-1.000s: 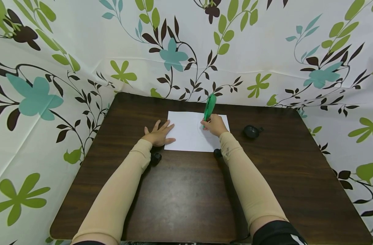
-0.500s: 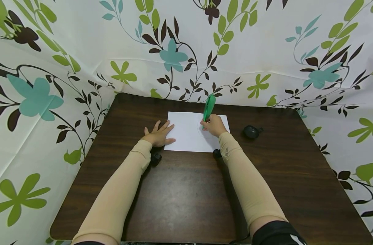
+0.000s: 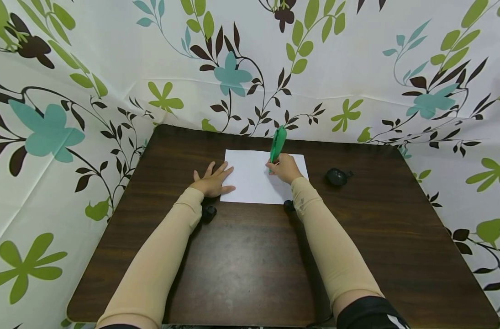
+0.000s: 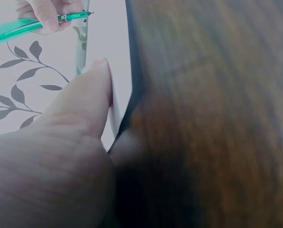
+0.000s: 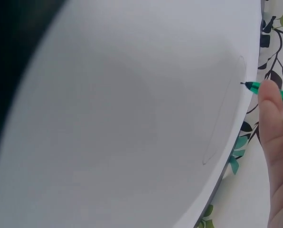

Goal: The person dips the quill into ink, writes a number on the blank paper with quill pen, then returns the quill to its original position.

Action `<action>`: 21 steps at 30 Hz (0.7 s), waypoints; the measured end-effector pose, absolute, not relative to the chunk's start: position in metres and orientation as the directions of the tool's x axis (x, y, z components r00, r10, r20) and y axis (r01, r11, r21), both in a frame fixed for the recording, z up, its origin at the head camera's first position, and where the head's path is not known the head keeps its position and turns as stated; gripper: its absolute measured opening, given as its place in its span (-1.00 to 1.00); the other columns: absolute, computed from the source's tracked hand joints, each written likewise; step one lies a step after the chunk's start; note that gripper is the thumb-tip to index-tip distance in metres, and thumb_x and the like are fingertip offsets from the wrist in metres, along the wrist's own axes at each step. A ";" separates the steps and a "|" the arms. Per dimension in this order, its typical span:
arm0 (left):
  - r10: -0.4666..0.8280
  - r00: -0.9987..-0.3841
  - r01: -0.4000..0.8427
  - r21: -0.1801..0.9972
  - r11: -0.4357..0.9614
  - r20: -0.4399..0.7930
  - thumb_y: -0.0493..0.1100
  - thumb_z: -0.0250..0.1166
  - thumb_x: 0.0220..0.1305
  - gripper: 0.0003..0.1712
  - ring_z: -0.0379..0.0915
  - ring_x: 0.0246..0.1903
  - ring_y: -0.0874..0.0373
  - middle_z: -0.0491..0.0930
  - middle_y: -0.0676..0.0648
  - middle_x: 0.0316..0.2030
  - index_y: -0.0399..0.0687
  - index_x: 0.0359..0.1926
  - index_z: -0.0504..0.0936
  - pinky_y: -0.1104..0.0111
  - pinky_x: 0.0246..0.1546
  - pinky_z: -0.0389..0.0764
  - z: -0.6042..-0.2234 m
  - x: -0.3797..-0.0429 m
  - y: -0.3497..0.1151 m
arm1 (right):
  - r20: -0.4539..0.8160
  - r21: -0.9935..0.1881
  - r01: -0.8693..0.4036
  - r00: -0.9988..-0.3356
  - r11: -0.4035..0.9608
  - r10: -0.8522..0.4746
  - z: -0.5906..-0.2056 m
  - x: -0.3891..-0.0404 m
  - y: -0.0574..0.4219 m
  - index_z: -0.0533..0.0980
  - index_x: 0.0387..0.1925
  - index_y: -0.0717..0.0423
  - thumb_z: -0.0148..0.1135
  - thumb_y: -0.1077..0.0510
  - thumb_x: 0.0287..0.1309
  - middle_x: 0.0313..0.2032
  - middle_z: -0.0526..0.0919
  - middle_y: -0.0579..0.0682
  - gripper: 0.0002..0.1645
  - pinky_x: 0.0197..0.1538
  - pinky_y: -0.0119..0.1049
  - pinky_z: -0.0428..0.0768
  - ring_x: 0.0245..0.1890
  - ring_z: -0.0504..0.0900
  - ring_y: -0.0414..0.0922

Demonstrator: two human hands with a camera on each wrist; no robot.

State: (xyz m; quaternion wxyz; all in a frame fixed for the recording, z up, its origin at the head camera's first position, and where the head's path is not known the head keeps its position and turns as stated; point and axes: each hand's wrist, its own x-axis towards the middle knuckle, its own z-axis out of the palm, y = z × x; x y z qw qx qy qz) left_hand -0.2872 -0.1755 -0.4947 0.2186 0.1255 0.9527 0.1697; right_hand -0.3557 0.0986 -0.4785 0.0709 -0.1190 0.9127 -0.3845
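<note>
A white sheet of paper lies on the dark wooden table. My left hand rests with spread fingers over the sheet's left edge; its thumb lies on the paper in the left wrist view. Over the right half of the sheet, my right hand pinches a green pen with a broad, leaf-like upper end pointing up. In the right wrist view the pen's dark tip is at the paper, inside a thin, long drawn loop. The right thumb presses along the pen's barrel near the tip.
A round black object with a small knob stands on the table to the right of the sheet. Small black devices sit at both wrists. A white cloth with leaf and flower prints hangs behind the table and along its sides.
My right hand and the pen have shifted slightly to the left across the paper, and the pen's upper end has moved left with them. The left hand has stayed in place.
</note>
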 end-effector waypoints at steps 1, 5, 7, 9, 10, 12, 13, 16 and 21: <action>0.314 -0.873 0.166 0.379 0.910 -0.374 0.39 -0.11 0.37 -0.11 -0.78 0.46 -0.08 -0.54 0.14 0.52 0.37 0.53 -0.31 -0.43 0.17 -0.57 -0.495 -0.287 -0.175 | -0.039 -0.720 -0.162 -0.961 0.674 -0.273 -0.478 -0.356 0.098 0.60 -0.25 0.21 0.25 0.08 0.27 -0.35 0.71 0.09 -0.76 -0.41 -0.35 0.53 -0.41 0.72 -0.10; 0.311 -0.875 0.158 0.386 0.909 -0.372 0.41 -0.10 0.36 -0.11 -0.78 0.46 -0.07 -0.53 0.15 0.52 0.39 0.53 -0.30 -0.43 0.17 -0.58 -0.496 -0.288 -0.175 | -0.038 -0.717 -0.169 -0.959 0.676 -0.280 -0.478 -0.355 0.096 0.60 -0.26 0.20 0.25 0.07 0.27 -0.35 0.71 0.08 -0.77 -0.40 -0.35 0.53 -0.41 0.71 -0.11; 0.306 -0.874 0.153 0.382 0.911 -0.378 0.42 -0.10 0.35 -0.11 -0.80 0.46 -0.06 -0.55 0.17 0.51 0.42 0.52 -0.31 -0.42 0.17 -0.59 -0.497 -0.290 -0.175 | -0.035 -0.717 -0.172 -0.959 0.676 -0.282 -0.478 -0.354 0.096 0.60 -0.27 0.18 0.25 0.07 0.27 -0.36 0.72 0.07 -0.77 -0.40 -0.35 0.53 -0.42 0.71 -0.12; 0.297 -0.872 0.144 0.375 0.916 -0.390 0.43 -0.10 0.34 -0.11 -0.83 0.45 -0.03 -0.58 0.21 0.50 0.46 0.51 -0.33 -0.41 0.18 -0.60 -0.499 -0.292 -0.175 | -0.031 -0.721 -0.178 -0.957 0.670 -0.287 -0.478 -0.353 0.095 0.60 -0.28 0.18 0.26 0.07 0.26 -0.37 0.72 0.07 -0.78 -0.39 -0.34 0.53 -0.42 0.71 -0.12; 0.296 -0.870 0.143 0.372 0.917 -0.395 0.43 -0.11 0.34 -0.11 -0.84 0.45 -0.02 -0.59 0.22 0.49 0.47 0.51 -0.34 -0.40 0.18 -0.61 -0.499 -0.293 -0.175 | -0.030 -0.723 -0.179 -0.957 0.668 -0.290 -0.477 -0.353 0.095 0.60 -0.28 0.18 0.26 0.07 0.26 -0.37 0.72 0.07 -0.78 -0.40 -0.34 0.54 -0.42 0.71 -0.12; 0.292 -0.867 0.138 0.368 0.920 -0.404 0.44 -0.11 0.33 -0.11 -0.86 0.44 0.01 -0.61 0.25 0.48 0.49 0.50 -0.36 -0.39 0.18 -0.62 -0.500 -0.294 -0.175 | -0.032 -0.726 -0.182 -0.954 0.663 -0.297 -0.477 -0.353 0.095 0.61 -0.28 0.18 0.26 0.08 0.26 -0.36 0.71 0.07 -0.78 -0.39 -0.34 0.54 -0.42 0.71 -0.12; 0.288 -0.866 0.134 0.366 0.921 -0.409 0.45 -0.11 0.33 -0.11 -0.87 0.44 0.03 -0.62 0.27 0.48 0.51 0.49 -0.36 -0.38 0.19 -0.63 -0.500 -0.294 -0.175 | -0.033 -0.729 -0.182 -0.953 0.659 -0.300 -0.476 -0.353 0.095 0.61 -0.29 0.18 0.27 0.08 0.25 -0.36 0.71 0.08 -0.78 -0.39 -0.35 0.54 -0.42 0.71 -0.12; 0.303 -0.867 0.142 0.386 0.911 -0.396 0.44 -0.11 0.33 -0.10 -0.85 0.44 -0.02 -0.59 0.21 0.49 0.45 0.51 -0.34 -0.39 0.16 -0.65 -0.498 -0.292 -0.175 | -0.038 -0.728 -0.185 -0.951 0.661 -0.308 -0.476 -0.353 0.095 0.63 -0.29 0.19 0.28 0.09 0.24 -0.35 0.72 0.08 -0.79 -0.40 -0.36 0.55 -0.42 0.71 -0.14; 0.299 -0.877 0.141 0.395 0.908 -0.376 0.42 -0.09 0.34 -0.10 -0.79 0.46 -0.06 -0.53 0.16 0.51 0.41 0.52 -0.29 -0.43 0.16 -0.60 -0.496 -0.288 -0.174 | -0.044 -0.711 -0.204 -0.942 0.673 -0.332 -0.478 -0.352 0.094 0.65 -0.29 0.17 0.29 0.09 0.23 -0.34 0.73 0.06 -0.80 -0.39 -0.37 0.54 -0.41 0.71 -0.14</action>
